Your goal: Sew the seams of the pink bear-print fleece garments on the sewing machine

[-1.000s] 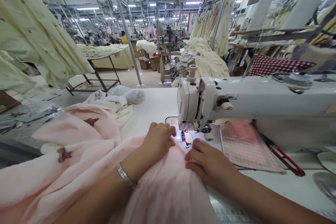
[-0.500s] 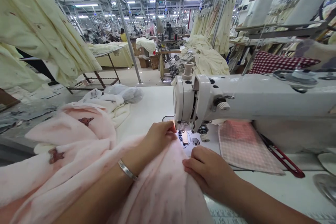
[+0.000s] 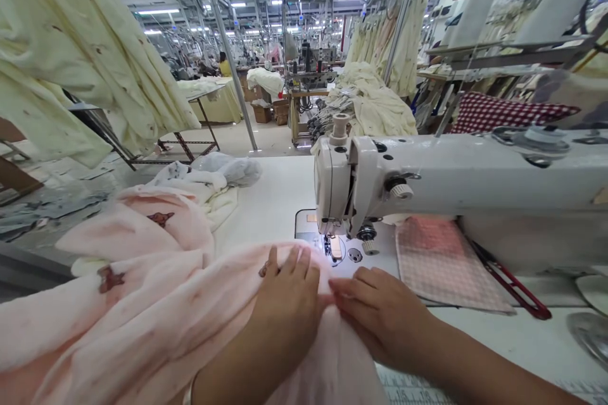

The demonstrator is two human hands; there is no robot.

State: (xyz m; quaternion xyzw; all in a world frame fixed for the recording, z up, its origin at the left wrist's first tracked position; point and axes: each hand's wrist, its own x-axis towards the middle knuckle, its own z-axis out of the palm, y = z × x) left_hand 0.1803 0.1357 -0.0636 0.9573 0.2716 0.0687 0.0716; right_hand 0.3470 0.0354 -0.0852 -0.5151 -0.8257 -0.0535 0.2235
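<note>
Soft pink fabric (image 3: 156, 304) with brown animal patches spreads over the left and front of the white sewing table. My left hand (image 3: 289, 297) lies on it, fingers stretched out and apart, pressing the cloth just in front of the machine. My right hand (image 3: 380, 313) pinches the fabric's right edge between thumb and fingers. Both hands are close together, short of the needle area. The white sewing machine (image 3: 418, 177) stands beyond them, its lit presser foot (image 3: 327, 245) over the needle plate at the cloth's far edge.
Right of the needle, a pink checked cloth (image 3: 441, 266) lies under the machine arm beside red-handled scissors (image 3: 517, 291). A printed ruler strip (image 3: 408, 392) runs along the front edge. Pale yellow garments (image 3: 95, 50) hang at left. A white cloth bundle (image 3: 228, 168) sits at the table's back left.
My left hand has drawn back from beside the presser foot toward me, and its fingers have gone from a pinch to lying flat. My right hand has barely moved, still pinching the edge.
</note>
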